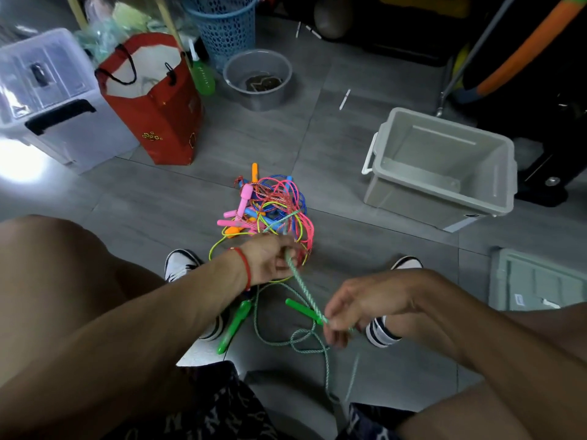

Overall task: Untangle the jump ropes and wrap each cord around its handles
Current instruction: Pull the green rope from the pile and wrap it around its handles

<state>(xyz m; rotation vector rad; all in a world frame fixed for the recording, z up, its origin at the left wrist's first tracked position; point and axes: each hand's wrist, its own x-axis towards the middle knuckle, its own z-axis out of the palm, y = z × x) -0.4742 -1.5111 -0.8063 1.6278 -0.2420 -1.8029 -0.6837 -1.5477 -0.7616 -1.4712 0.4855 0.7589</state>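
- While the left hand (270,260) grips the green cord (301,284) at the near edge of the tangle (273,208), the right hand (359,308) pinches the same cord nearer the body, so a short stretch runs taut between them.
- Both sets of fingers are curled round the cord; neither hand is slack.
- On the floor (349,128) between the shoes lie two green handles (233,325), and loose green loops trail toward the person's lap.
- Other ropes, pink, blue, yellow and orange, sit heaped in the tangle mid-floor, just beyond the left hand; a grey bin (444,166) stands open well to the right.
- I judge the cord light, limp and braided, so it should grip well but snag on neighbouring loops; steady, gentle pulls suit it better than yanks.
- Best hold, I think, is close to where it enters the heap, feeding it out hand over hand; the handles are rigid and easy to grasp once wrapping begins.
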